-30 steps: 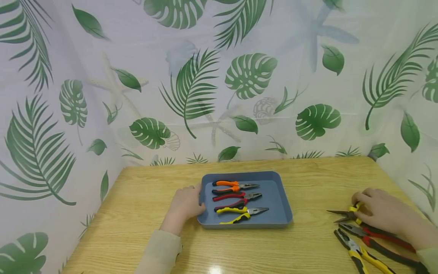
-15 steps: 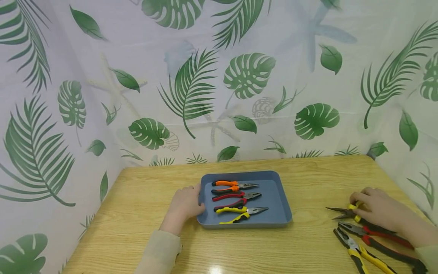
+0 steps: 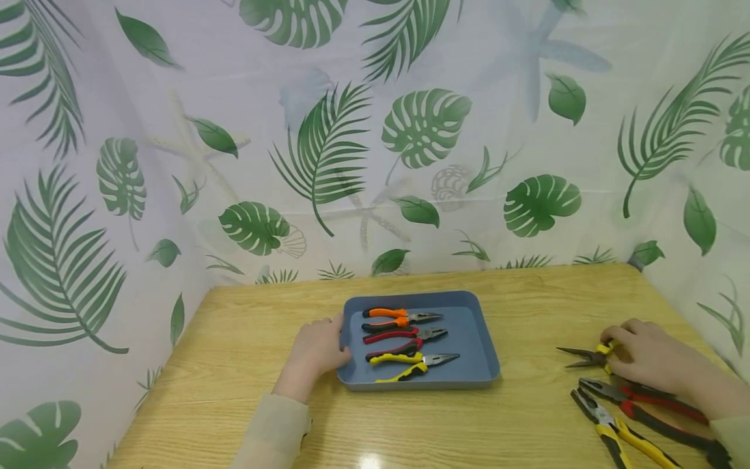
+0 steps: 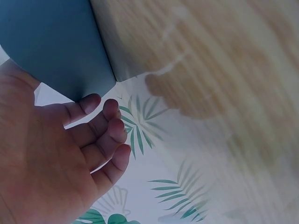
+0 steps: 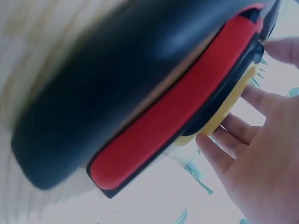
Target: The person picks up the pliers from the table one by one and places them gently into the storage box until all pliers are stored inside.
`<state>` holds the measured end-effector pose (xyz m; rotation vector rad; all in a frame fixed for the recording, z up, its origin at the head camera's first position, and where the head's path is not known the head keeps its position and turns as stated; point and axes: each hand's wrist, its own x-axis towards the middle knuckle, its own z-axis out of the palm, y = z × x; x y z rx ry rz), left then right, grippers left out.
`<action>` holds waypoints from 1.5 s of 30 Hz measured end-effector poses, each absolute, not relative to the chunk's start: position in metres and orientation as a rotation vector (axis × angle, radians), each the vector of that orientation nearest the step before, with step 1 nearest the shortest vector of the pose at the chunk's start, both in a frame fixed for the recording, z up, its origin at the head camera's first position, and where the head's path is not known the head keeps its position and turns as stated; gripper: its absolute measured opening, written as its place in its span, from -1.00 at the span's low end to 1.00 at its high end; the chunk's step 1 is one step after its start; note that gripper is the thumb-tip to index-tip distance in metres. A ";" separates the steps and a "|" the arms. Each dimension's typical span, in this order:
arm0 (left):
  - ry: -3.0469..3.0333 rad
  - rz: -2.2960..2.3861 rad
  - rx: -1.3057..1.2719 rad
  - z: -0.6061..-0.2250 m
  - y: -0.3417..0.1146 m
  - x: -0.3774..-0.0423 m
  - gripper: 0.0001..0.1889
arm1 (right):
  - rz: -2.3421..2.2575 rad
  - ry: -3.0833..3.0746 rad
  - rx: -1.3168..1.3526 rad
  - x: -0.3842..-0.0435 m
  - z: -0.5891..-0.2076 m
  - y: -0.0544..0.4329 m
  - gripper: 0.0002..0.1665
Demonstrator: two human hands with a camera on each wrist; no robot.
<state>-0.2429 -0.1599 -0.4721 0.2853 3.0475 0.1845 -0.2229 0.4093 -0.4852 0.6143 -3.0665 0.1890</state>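
Observation:
The left hand (image 3: 316,355) holds the left end of a shallow blue-grey tray (image 3: 491,348), its thumb over the rim. In the left wrist view, the fingers of that hand (image 4: 60,144) curl near the tray's outer wall (image 4: 60,51). The right hand (image 3: 653,358) grips yellow-and-black long-nose pliers (image 3: 594,356) by the handles. Their dark tips point left and stand slightly apart. Red-and-black pliers (image 3: 635,407) lie just below that hand. In the right wrist view, red-and-black handles (image 5: 173,112) partly cover the yellow handle (image 5: 229,105) at the fingers.
Inside the tray lie orange-and-black pliers (image 3: 403,319), red-and-black pliers (image 3: 410,340) and yellow-and-black pliers (image 3: 417,365), all pointing right. More yellow-and-black pliers (image 3: 615,430) lie at the table's right front. A leaf-patterned cloth (image 3: 351,130) rises behind the wooden table (image 3: 246,339).
The right hand's pliers have shifted slightly left and away from the other pliers, and their tips have come closer together. The left hand and tray stay in place.

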 end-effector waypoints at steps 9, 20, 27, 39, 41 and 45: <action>3.046 0.170 0.294 -0.473 -0.160 -0.244 -0.27 | 0.137 -3.039 0.665 -0.220 -0.484 0.407 -0.34; 3.046 0.165 0.289 -0.472 -0.161 -0.244 -0.27 | 0.106 -3.003 0.622 -0.216 -0.486 0.410 -0.27; 3.039 0.171 0.293 -0.472 -0.161 -0.242 -0.27 | 0.129 -3.011 0.604 -0.217 -0.492 0.412 -0.30; 3.062 0.113 0.290 -0.466 -0.158 -0.240 -0.28 | 0.074 -3.015 0.574 -0.218 -0.496 0.411 -0.31; 3.068 0.112 0.286 -0.467 -0.158 -0.241 -0.28 | 0.079 -3.017 0.575 -0.218 -0.495 0.410 -0.32; 3.084 0.084 0.291 -0.468 -0.159 -0.240 -0.28 | 0.089 -3.034 0.569 -0.218 -0.494 0.410 -0.32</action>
